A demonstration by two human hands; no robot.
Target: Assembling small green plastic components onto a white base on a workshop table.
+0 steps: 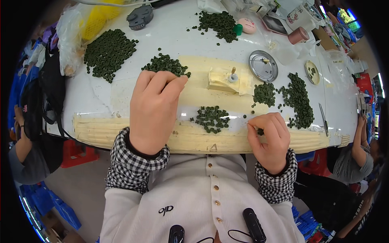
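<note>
My left hand (156, 109) reaches to the near edge of a pile of small dark green round parts (164, 65), its fingers bent together. Whatever its fingertips may hold is hidden. Lower on the right, my right hand (270, 139) is closed in a pinch, and a small dark green part (260, 131) shows between thumb and fingers. Between the hands lies a loose group of dark green pieces (211, 119), some with flared shapes. Beyond it a tape-covered block (221, 85) carries an upright metal pin (233, 73) with a pale collar.
More green piles lie at the far left (108, 54), far middle (219, 25) and right (299, 101). A round metal lid (263, 67), tweezers (323, 119), a pale dish (312, 72) and a pink roll (298, 35) sit rightward. Padded tape (101, 131) covers the near table edge. People sit on both sides.
</note>
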